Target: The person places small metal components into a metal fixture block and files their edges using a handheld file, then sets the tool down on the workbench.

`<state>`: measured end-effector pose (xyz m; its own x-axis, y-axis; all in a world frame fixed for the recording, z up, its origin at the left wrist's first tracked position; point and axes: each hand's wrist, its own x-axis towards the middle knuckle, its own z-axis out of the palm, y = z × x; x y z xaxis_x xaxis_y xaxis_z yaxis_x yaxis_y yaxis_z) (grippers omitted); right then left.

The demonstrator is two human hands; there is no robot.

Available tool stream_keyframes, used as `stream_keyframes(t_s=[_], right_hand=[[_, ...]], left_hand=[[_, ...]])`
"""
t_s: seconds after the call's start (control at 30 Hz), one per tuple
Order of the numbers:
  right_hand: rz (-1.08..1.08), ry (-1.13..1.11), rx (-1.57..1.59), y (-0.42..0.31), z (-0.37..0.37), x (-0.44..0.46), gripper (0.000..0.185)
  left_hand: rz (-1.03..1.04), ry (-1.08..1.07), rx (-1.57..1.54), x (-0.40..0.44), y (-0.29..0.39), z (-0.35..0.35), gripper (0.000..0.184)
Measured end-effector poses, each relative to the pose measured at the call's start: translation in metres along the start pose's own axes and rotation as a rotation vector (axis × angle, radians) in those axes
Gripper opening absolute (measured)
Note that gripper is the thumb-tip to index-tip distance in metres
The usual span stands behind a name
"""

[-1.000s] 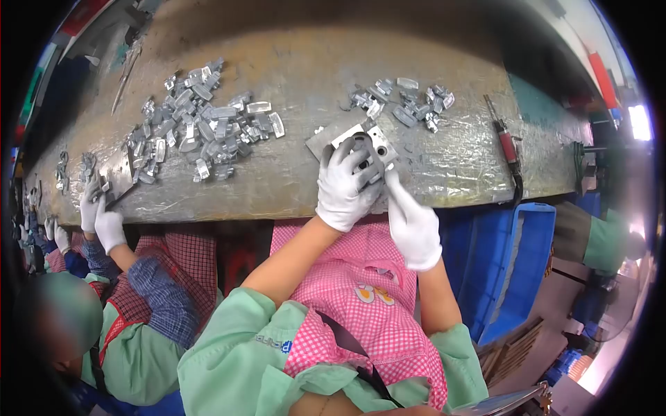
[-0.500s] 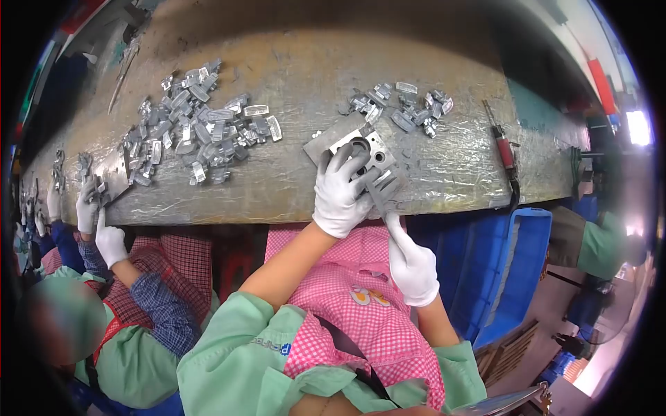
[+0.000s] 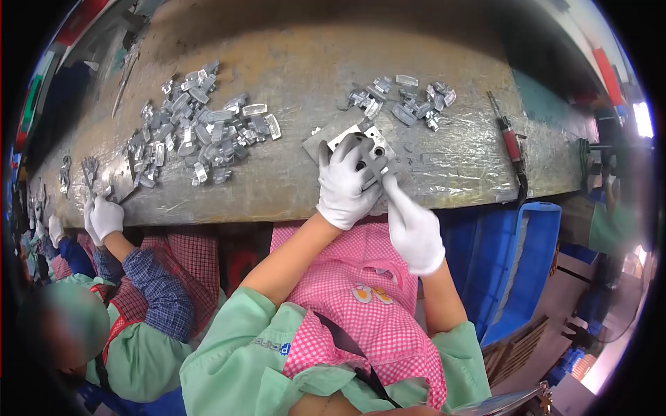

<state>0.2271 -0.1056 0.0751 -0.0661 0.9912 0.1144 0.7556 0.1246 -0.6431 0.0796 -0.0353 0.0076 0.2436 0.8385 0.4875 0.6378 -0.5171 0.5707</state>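
Because the metal block looks thick and solid, with round holes in its face, it should feel heavy and rigid, unlikely to bend or break under hand pressure. It sits near the front edge of the table, with a flat metal plate showing beyond it to the left; smooth metal could skid, so the firmest hold would be on its side faces, clear of the holes. The left hand, gloved, lies over the block with fingers spread; whether its thumb grips underneath I cannot tell. Just beside it, the gloved right hand is closed, apparently pinching a slim grey strip that reaches the block, stiff and light by its look, best held by the near end. Farther out, small grey metal parts lie in a large heap leftward and in a smaller cluster beyond the block. A red-handled tool lies well to the right, a blue crate stands below the table edge, and a co-worker's hands are close together far left
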Motion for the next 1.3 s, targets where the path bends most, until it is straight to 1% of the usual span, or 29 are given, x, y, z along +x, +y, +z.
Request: stream_keyframes(t_s=[0.03, 0.1, 0.13, 0.27, 0.33, 0.37, 0.4, 0.43, 0.47, 0.53, 0.57, 0.6, 0.67, 0.7, 0.73, 0.77, 0.83, 0.87, 0.9, 0.93, 1.0, 1.03, 1.07, 1.13, 1.17, 1.2, 1.23, 1.27, 1.3], right_hand=[[-0.060, 0.034, 0.006, 0.002, -0.002, -0.013, 0.045], [0.024, -0.073, -0.089, -0.004, -0.013, -0.036, 0.046], [-0.017, -0.029, -0.042, 0.001, -0.009, -0.038, 0.047], [0.021, -0.024, 0.049, 0.010, 0.003, 0.015, 0.047], [0.064, -0.059, -0.002, -0.002, -0.004, 0.018, 0.047], [-0.077, 0.018, -0.014, 0.007, 0.000, 0.002, 0.051], [0.045, -0.076, -0.045, 0.001, -0.006, -0.015, 0.054], [-0.015, -0.023, -0.024, 0.004, -0.005, -0.033, 0.054], [-0.015, -0.021, -0.014, 0.007, -0.007, -0.040, 0.053], [0.059, -0.088, 0.027, 0.000, -0.015, -0.019, 0.051], [-0.054, 0.026, 0.108, 0.008, -0.004, -0.003, 0.046], [0.019, -0.029, 0.100, 0.008, -0.004, 0.010, 0.041], [0.030, -0.044, 0.089, 0.011, -0.004, 0.017, 0.038], [0.033, -0.055, 0.068, 0.006, -0.008, 0.009, 0.042], [-0.092, 0.036, 0.118, 0.015, -0.006, -0.005, 0.045], [-0.058, 0.009, 0.086, 0.014, -0.013, -0.022, 0.045], [0.016, -0.052, 0.027, 0.004, -0.022, -0.023, 0.045], [0.189, -0.197, 0.060, -0.001, -0.028, -0.016, 0.044], [0.105, -0.178, 0.071, 0.004, -0.023, -0.004, 0.044], [0.139, -0.216, 0.101, 0.001, -0.019, 0.007, 0.043], [0.263, -0.308, 0.006, -0.012, -0.019, 0.018, 0.043], [0.146, -0.211, 0.058, -0.010, -0.018, 0.008, 0.043], [0.158, -0.213, 0.071, -0.010, -0.020, -0.007, 0.043], [0.111, -0.194, 0.051, -0.005, -0.026, -0.028, 0.042], [-0.047, -0.046, 0.007, 0.007, -0.017, -0.026, 0.045], [0.062, -0.110, -0.007, 0.004, -0.017, -0.018, 0.045], [-0.090, 0.043, 0.111, 0.010, -0.005, 0.000, 0.044], [0.056, -0.070, 0.043, 0.006, -0.009, 0.010, 0.043], [0.059, -0.073, 0.038, 0.006, -0.009, 0.013, 0.043]], left_hand=[[0.012, 0.031, 0.027, -0.003, -0.003, 0.005, 0.036], [0.002, 0.034, 0.008, -0.008, -0.004, 0.008, 0.037], [0.001, 0.034, -0.005, -0.007, -0.004, 0.008, 0.039], [0.024, 0.013, 0.017, -0.010, -0.009, 0.009, 0.045], [0.020, -0.029, 0.022, -0.008, -0.008, 0.005, 0.048], [0.019, -0.022, 0.064, -0.004, -0.003, 0.003, 0.048], [0.017, 0.013, 0.038, -0.005, -0.004, 0.005, 0.047], [0.014, 0.043, 0.008, -0.005, -0.003, 0.007, 0.046], [0.010, 0.020, 0.014, -0.005, -0.002, 0.005, 0.044], [0.017, 0.067, -0.008, -0.008, -0.006, 0.012, 0.043], [0.033, 0.050, 0.002, -0.009, -0.007, 0.011, 0.038], [0.034, 0.037, 0.008, -0.009, -0.008, 0.011, 0.039], [0.031, 0.018, 0.019, -0.010, -0.009, 0.010, 0.039], [0.024, 0.009, 0.031, -0.007, -0.008, 0.007, 0.040], [0.010, 0.004, 0.039, -0.005, -0.005, 0.006, 0.042], [0.006, 0.024, 0.024, -0.003, -0.001, 0.004, 0.045], [0.019, -0.003, 0.018, -0.004, -0.005, 0.003, 0.044], [-0.009, -0.024, -0.007, -0.004, -0.004, 0.003, 0.042], [-0.007, -0.010, 0.004, -0.008, -0.004, 0.005, 0.041], [0.000, 0.018, 0.020, -0.008, -0.005, 0.008, 0.040], [0.015, 0.036, 0.037, -0.009, -0.005, 0.010, 0.039], [0.014, 0.037, 0.049, -0.007, -0.005, 0.010, 0.039], [-0.005, 0.004, 0.042, -0.009, -0.004, 0.009, 0.044], [-0.019, 0.021, 0.007, -0.005, -0.003, 0.007, 0.044], [-0.026, 0.020, -0.020, -0.007, -0.002, 0.007, 0.043], [-0.011, 0.040, -0.009, -0.009, -0.004, 0.009, 0.043], [-0.008, 0.009, -0.010, -0.009, -0.004, 0.006, 0.041], [-0.003, 0.007, -0.007, -0.009, -0.004, 0.007, 0.041], [0.008, 0.014, 0.009, -0.009, -0.004, 0.007, 0.041]])
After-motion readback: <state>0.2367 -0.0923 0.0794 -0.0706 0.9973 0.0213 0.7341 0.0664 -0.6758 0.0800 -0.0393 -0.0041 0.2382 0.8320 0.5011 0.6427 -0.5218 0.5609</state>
